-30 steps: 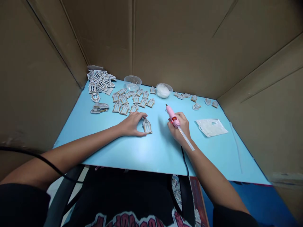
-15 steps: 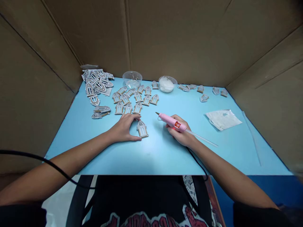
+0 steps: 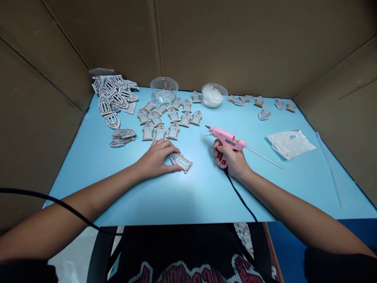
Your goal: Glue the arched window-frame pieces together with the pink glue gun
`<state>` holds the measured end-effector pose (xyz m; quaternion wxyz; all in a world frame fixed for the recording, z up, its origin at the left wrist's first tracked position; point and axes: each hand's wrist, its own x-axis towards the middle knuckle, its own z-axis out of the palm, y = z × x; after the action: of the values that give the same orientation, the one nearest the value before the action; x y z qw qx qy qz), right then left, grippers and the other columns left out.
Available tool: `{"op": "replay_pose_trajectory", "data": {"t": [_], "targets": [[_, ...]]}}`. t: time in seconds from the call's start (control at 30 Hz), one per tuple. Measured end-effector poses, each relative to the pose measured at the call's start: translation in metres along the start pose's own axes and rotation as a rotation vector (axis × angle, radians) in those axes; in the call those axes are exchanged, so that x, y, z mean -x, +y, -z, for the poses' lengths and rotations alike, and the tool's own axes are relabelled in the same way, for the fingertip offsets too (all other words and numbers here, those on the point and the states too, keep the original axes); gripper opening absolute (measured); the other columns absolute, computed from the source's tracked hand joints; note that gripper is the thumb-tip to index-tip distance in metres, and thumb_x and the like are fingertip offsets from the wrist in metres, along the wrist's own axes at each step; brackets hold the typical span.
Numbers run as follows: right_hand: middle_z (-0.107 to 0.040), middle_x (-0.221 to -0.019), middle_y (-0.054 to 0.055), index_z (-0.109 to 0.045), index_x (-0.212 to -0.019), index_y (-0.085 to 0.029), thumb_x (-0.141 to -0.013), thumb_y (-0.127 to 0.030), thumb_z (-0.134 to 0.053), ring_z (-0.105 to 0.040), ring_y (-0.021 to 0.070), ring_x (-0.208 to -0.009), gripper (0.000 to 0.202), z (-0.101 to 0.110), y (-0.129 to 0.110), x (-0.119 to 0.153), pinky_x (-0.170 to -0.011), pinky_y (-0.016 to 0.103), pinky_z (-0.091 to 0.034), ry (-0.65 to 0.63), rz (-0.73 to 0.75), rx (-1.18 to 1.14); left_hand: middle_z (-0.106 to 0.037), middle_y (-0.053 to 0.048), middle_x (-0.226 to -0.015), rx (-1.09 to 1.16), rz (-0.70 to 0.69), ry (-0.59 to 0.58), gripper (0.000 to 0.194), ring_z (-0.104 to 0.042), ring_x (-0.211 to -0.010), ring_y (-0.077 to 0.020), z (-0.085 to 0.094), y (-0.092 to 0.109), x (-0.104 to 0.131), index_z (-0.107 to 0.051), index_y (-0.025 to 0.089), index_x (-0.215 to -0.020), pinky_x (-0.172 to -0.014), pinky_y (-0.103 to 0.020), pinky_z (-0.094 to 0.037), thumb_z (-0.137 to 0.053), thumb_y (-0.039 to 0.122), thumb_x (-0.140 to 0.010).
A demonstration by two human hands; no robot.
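Find the arched window piece (image 3: 182, 162) near the middle of the blue table (image 3: 188, 204), lying slanted, with a narrow pinch on it from thumb and fingers of the left hand (image 3: 156, 159). Steady it lightly by the edges, leaving the pale face uncovered. See to its right the pink glue gun (image 3: 225, 136), apart from it, grip closed around the handle in the right hand (image 3: 235, 161). Angle the nozzle (image 3: 207, 127) away from bare fingertips (perhaps hot, though impossible to tell by sight), and allow slack in the black cord (image 3: 240, 197). Note farther out the similar pieces (image 3: 160, 132), the clear tub (image 3: 156, 88) and, beyond the right hand, the white packet (image 3: 290, 145). Mind the glue stick (image 3: 263, 156) jutting from the rear.
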<state>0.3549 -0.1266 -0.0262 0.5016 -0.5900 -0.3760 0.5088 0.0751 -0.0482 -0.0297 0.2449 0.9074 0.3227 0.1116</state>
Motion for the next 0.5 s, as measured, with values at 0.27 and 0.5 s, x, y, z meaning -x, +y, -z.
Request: {"op": "replay_pose_trajectory", "data": {"t": [0.27, 0.5], "targets": [[-0.057, -0.064, -0.005, -0.061, -0.085, -0.021, -0.072, -0.035, -0.067, -0.052, 0.0101, -0.044, 0.020, 0.006, 0.001, 0.010, -0.038, 0.025, -0.033, -0.070, -0.040, 0.018, -0.067, -0.009, -0.121, 0.077, 0.081, -0.004, 0.067, -0.062, -0.111, -0.0305, 0.007, 0.012, 0.011, -0.051, 0.021, -0.134, -0.100, -0.045, -0.047, -0.079, 0.047, -0.079], [-0.057, -0.067, -0.005, -0.062, -0.087, -0.022, -0.074, -0.037, -0.064, -0.054, 0.0103, -0.046, 0.020, 0.010, 0.001, 0.013, -0.039, 0.024, -0.035, -0.104, -0.053, 0.079, -0.063, -0.005, -0.106, 0.091, 0.160, -0.009, 0.109, -0.063, -0.103, -0.0326, 0.010, 0.010, 0.016, -0.047, 0.021, -0.147, -0.100, -0.050, -0.051, -0.093, 0.069, -0.060]]}}
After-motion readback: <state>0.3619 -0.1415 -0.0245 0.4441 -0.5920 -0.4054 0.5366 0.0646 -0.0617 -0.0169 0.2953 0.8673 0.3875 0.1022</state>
